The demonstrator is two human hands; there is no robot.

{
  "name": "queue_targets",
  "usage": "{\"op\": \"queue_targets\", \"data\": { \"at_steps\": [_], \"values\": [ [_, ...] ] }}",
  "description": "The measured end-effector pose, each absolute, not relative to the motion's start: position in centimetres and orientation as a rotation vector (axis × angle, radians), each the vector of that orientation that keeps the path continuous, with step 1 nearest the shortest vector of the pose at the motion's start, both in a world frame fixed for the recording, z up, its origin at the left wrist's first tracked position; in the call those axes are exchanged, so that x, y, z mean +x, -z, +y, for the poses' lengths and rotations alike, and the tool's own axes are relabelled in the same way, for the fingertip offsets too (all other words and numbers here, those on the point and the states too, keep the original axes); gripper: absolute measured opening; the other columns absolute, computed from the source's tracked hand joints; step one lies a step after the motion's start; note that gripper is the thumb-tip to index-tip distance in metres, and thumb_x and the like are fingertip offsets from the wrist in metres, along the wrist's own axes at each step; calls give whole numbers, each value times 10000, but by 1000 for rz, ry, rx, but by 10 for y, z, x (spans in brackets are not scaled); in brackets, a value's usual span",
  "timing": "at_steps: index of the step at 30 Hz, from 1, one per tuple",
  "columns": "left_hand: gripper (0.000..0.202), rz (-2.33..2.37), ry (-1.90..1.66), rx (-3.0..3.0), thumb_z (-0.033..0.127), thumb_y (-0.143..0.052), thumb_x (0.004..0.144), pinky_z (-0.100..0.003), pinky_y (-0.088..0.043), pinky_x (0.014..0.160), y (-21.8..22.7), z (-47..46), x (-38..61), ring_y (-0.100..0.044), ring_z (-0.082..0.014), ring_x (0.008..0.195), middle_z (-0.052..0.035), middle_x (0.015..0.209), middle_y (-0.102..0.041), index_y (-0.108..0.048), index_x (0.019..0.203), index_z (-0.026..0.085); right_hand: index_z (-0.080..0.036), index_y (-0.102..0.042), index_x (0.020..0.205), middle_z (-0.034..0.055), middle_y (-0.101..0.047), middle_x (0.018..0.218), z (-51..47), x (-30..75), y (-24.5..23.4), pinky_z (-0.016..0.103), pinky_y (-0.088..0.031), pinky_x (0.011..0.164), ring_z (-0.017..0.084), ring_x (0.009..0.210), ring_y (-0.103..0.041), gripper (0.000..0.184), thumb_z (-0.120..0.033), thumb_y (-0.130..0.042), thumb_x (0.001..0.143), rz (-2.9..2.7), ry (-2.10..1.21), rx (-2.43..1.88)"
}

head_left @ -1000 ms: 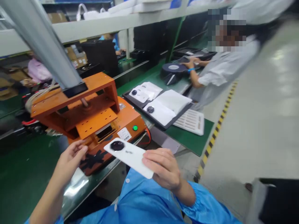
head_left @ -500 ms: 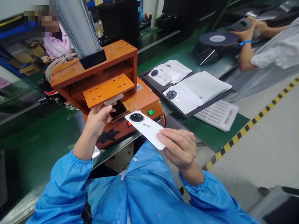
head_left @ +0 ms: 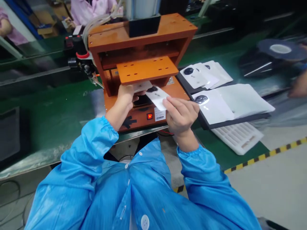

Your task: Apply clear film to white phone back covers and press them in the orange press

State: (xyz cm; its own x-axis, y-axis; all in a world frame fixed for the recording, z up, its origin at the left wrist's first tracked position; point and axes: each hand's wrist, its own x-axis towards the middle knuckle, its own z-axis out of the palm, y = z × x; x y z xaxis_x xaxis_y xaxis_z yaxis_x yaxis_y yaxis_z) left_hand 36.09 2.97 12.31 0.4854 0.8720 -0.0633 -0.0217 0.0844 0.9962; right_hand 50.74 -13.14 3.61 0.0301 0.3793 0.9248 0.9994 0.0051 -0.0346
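Sticker [head_left: 159, 114] on the orange press [head_left: 148, 72]: rows of fine print too small for me to read.
White panel [head_left: 158, 97] in my right hand [head_left: 181, 115], at the press: a dark mark I can't make out.
Panels [head_left: 213, 110] lying right of the press: marks, illegible.

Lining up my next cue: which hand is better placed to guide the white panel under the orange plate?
Likely the right hand: it holds the white panel by its near end, dark circle toward the orange plate. The left hand, at the plate's front edge, holds a pale piece.
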Motion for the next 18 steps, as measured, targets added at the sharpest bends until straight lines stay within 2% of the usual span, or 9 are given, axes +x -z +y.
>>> {"op": "queue_targets", "data": {
  "at_steps": [2, 4, 6, 8, 11, 14, 18],
  "values": [
    [351, 885, -693, 1325, 307, -455, 1095, -239, -388, 597, -125, 5, 330, -779, -164, 765, -97, 1046, -803, -696, 1058, 54, -307, -792, 1243, 40, -827, 1164, -110, 510, -36, 479, -503, 958, 261, 1083, -756, 303, -208, -564, 1069, -1502, 875, -1574],
    [279, 880, -655, 1348, 369, -692, 992, -223, -415, 538, -122, -26, 286, -683, -124, 616, -52, 826, -780, -705, 896, 108, -308, -781, 1265, 51, -815, 1192, -91, 508, -41, 507, -495, 1021, 270, 1143, -728, 305, -229, -545, 1088, -1564, 722, -1647],
    [361, 895, -624, 1371, 485, -777, 899, -234, -453, 506, -115, -52, 238, -634, -136, 565, -15, 687, -727, -686, 783, 156, -300, -768, 1279, 57, -799, 1240, -73, 502, -49, 518, -485, 1061, 271, 1194, -697, 300, -237, -533, 1104, -1648, 567, -1692],
    [355, 925, -547, 1523, 504, -788, 874, -249, -465, 505, -106, -68, 196, -634, -156, 560, -18, 671, -734, -721, 771, 171, -270, -770, 1258, 61, -792, 1257, -59, 499, -58, 520, -493, 1067, 266, 1197, -683, 297, -236, -511, 1116, -1747, 445, -1725],
    [306, 889, -375, 1786, 449, -696, 942, -266, -496, 556, -92, -79, 155, -674, -181, 592, -33, 716, -773, -780, 810, 186, -227, -789, 1214, 75, -797, 1230, -50, 501, -67, 529, -527, 1053, 275, 1167, -689, 287, -244, -524, 1104, -1867, 298, -1755],
    [322, 847, -277, 1848, 433, -630, 979, -278, -523, 609, -77, -85, 140, -717, -204, 642, -49, 778, -803, -805, 866, 188, -235, -804, 1218, 65, -799, 1221, -55, 511, -76, 547, -548, 1063, 291, 1178, -701, 264, -267, -588, 1070, -1925, 167, -1745],
    [370, 854, -257, 1825, 458, -585, 1007, -276, -513, 599, -64, -90, 138, -718, -207, 643, -57, 797, -807, -805, 885, 187, -211, -807, 1253, 73, -794, 1263, -69, 525, -91, 533, -552, 1090, 295, 1210, -711, 314, -401, -656, 1053, -2062, 19, -1650]
  ]
}}
